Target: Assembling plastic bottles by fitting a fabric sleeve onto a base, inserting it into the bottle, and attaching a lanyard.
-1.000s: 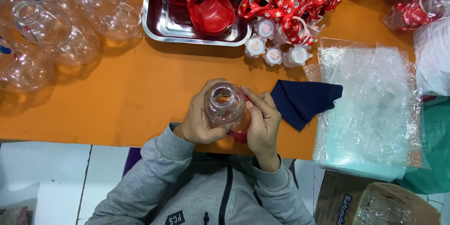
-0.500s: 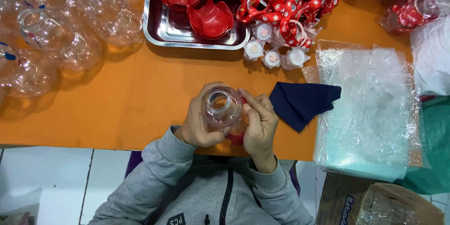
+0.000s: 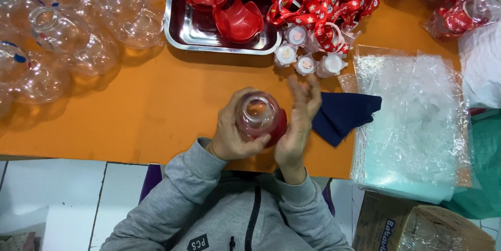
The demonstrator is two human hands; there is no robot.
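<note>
Clasping the clear plastic bottle (image 3: 257,115) in my left hand (image 3: 232,133), mouth up over the near edge of the orange table (image 3: 156,115), I lay my right hand (image 3: 297,125) flat and open against the red part (image 3: 279,128) on its side. I judge I'm fitting that piece on; next it needs a firm, square press. Nearby lie a navy cloth (image 3: 344,115) and small white caps (image 3: 308,57).

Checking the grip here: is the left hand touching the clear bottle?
Touching. The head view shows the left hand wrapped around the clear bottle, thumb across its side.
</note>
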